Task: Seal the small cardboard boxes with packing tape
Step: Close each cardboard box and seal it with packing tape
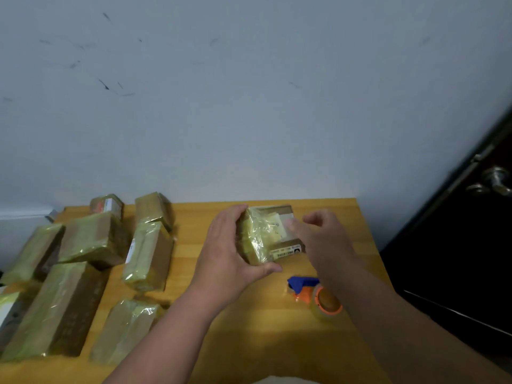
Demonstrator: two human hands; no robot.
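Observation:
A small cardboard box [270, 234], partly wrapped in shiny yellowish tape with a white label on its near edge, sits on the wooden table [263, 342]. My left hand [230, 250] grips the box from its left side, thumb under the near corner. My right hand [321, 236] hovers at the box's right side, blurred, fingers loosely curled and touching or almost touching its top. An orange and blue tape dispenser [315, 296] with a clear roll lies on the table just below my right wrist.
Several taped cardboard boxes [91, 239] lie in rows over the left half of the table. A pale wall stands behind. A dark door with a metal knob [496, 180] is at the right, beyond the table's edge.

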